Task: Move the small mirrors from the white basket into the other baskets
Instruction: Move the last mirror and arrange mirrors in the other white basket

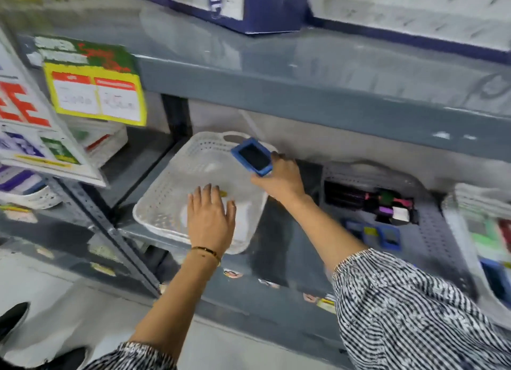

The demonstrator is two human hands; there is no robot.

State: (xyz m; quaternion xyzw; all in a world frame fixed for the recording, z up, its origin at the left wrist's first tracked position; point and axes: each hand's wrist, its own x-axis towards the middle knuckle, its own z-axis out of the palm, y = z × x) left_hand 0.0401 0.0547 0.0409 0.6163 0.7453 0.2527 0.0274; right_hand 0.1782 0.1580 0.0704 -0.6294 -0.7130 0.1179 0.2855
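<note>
- The right hand [279, 176] is closed around one end of a small rectangular mirror with a blue plastic frame [252, 156], holding it tilted above the far right corner of the white perforated plastic basket [163, 203].
- The left hand [211, 217] lies flat with fingers spread, palm down, inside the white basket near its front edge; it grips nothing. A thin dark and gold bracelet [206, 251] circles its wrist.
- A small yellow item [223, 194] shows just past the left fingertips on the basket floor; too blurred to identify.
- The white basket sits on a grey metal shelf [276, 248].
- To the right of the white basket stands a grey perforated plastic basket [431, 231], holding several blue-framed mirrors [387, 235] near its front and dark, pink and green items [387, 201] farther back.
- Both forearms wear black-and-white striped sleeves [401, 309].
</note>
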